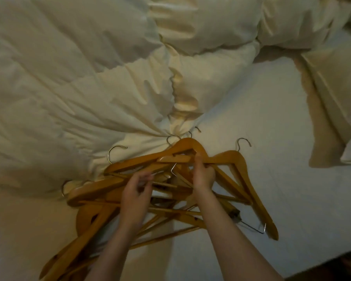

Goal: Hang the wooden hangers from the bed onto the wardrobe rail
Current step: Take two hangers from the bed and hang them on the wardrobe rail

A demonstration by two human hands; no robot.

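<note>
A tangled pile of several wooden hangers [101, 187] with metal hooks lies on the white bed sheet [292, 179] in front of me. My right hand [204, 175] is closed around the shoulder of the topmost wooden hanger [182, 146] near the pile's far side. My left hand [135, 194] reaches into the middle of the pile, its fingers pinched on a thin metal hook or bar [173, 168]. One hanger [249, 185] sticks out to the right, its arm pointing toward the bed's near edge. The wardrobe rail is not in view.
A crumpled cream duvet [69, 78] covers the left and far part of the bed, touching the hangers' hooks. Pillows [336, 82] lie at the right. The bed's near edge [322, 260] runs along the lower right, with dark floor beyond.
</note>
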